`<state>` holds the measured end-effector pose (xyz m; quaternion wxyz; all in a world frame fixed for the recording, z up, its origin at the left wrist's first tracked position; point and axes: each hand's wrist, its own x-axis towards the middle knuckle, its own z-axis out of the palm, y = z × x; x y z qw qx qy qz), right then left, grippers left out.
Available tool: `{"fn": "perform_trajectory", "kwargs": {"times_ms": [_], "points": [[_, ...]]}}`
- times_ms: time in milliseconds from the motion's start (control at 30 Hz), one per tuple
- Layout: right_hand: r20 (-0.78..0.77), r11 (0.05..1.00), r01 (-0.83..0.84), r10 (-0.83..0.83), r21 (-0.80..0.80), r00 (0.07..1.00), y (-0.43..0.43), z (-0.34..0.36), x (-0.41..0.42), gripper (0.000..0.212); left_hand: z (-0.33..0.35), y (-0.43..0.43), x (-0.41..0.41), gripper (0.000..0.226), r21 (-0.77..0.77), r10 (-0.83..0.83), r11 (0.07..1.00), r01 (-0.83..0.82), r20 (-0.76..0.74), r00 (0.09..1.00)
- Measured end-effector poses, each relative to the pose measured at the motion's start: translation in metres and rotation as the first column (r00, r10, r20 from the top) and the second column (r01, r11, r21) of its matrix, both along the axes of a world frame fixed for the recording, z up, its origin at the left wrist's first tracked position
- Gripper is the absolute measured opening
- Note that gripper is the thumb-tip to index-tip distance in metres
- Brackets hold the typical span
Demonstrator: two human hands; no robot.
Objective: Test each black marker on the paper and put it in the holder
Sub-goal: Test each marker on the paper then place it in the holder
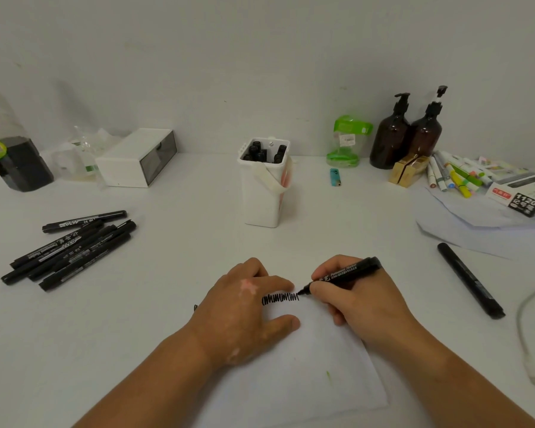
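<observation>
Head view shows the right hand pinching an uncapped black marker, its tip touching the white paper at the right end of a black zigzag scribble. Beside it the left hand lies flat on the paper, fingers spread. Behind them stands the white holder with several black markers inside. A pile of black markers lies well to the left; another black marker, seemingly capped, lies alone to the right.
</observation>
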<state>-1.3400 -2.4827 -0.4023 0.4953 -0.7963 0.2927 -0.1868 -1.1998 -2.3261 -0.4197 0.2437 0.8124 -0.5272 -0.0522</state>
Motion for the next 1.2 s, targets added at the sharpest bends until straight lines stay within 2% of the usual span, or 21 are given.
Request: {"fn": "perform_trajectory", "kwargs": {"times_ms": [267, 400, 1067, 1200], "points": [[-0.012, 0.999, 0.003, -0.004, -0.038, 1.0, 0.0002, -0.0018, -0.0002, 0.008, 0.0002, -0.0005, -0.0015, 0.051, 0.021, 0.004, 1.0, -0.005, 0.025, 1.0], [-0.068, 0.996, -0.011, 0.005, -0.083, 0.998, -0.0021, -0.0021, 0.0004, 0.009, -0.0002, -0.0007, -0.0016, 0.051, 0.017, 0.008, 1.0, -0.008, 0.022, 1.0], [-0.051, 0.998, 0.046, -0.049, -0.05, 0.998, -0.0054, -0.0031, 0.001, 0.007, 0.001, 0.0006, -0.0021, 0.051, 0.019, 0.001, 1.0, -0.001, 0.013, 1.0], [-0.084, 0.995, 0.03, -0.038, -0.096, 0.996, -0.0068, -0.0036, 0.0017, 0.01, 0.0017, 0.0006, -0.0022, 0.052, 0.03, 0.002, 1.0, -0.003, 0.009, 1.0]]}}
